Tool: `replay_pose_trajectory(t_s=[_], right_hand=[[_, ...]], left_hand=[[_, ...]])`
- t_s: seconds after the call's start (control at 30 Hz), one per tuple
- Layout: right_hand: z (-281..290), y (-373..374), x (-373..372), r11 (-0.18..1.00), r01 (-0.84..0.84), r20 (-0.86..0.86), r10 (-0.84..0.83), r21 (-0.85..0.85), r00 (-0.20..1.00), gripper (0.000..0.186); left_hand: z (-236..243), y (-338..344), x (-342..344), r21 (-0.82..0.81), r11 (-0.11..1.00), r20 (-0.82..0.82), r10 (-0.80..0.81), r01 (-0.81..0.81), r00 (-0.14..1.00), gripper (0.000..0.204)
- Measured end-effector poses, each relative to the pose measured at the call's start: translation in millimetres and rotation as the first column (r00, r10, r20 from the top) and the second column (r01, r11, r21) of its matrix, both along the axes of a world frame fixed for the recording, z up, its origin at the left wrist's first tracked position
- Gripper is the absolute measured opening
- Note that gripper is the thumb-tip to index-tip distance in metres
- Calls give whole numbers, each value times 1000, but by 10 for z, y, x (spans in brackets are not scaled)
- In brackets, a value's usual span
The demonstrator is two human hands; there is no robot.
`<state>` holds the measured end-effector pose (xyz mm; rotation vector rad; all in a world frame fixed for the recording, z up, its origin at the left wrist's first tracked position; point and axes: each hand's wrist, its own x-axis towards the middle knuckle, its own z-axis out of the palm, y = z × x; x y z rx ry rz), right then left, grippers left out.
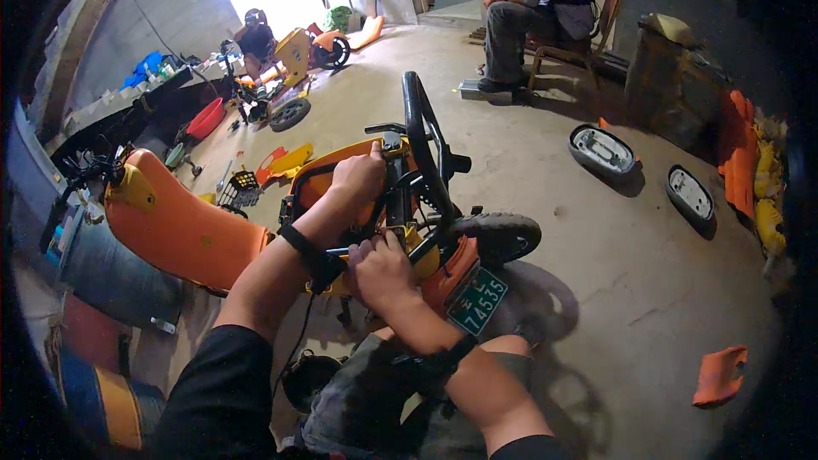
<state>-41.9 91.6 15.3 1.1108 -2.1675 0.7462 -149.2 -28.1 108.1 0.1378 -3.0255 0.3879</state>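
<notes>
A partly stripped scooter with orange and yellow panels (183, 215) stands in front of me, its seat off and its black frame showing. My left hand (360, 172) is closed at the yellow-rimmed opening (336, 156), beside the black grab rail (417, 132). What its fingers hold, if anything, is hidden. Nearer to me, my right hand (382, 268) is closed around a slim silvery rod-like tool (338, 251), whose kind I cannot make out. That hand sits over the rear frame, near the rear wheel (503, 237) and the green license plate (479, 300).
Two oval seat bases (603, 152) (690, 194) lie on the floor at right. An orange panel piece (720, 376) lies nearer. At far left a person (256, 38) is by another dismantled scooter (294, 55); another person (545, 8) sits on a chair. A red basin (206, 119) stands at left.
</notes>
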Motion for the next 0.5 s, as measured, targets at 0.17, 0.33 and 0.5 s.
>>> replay_pose_trajectory(t_s=[0.17, 0.33, 0.5], right_hand=[[54, 44, 33, 993, -12, 87, 2, 117, 996, 27], [139, 59, 59, 980, -49, 77, 34, 191, 996, 33], [154, 90, 51, 979, -66, 87, 50, 194, 995, 34]], left_hand=[[146, 56, 46, -34, 998, 21, -52, 52, 998, 58], [-51, -187, -59, -145, 984, -45, -109, 102, 993, 53], [-58, -51, 38, -89, 995, -42, -47, 43, 998, 54]])
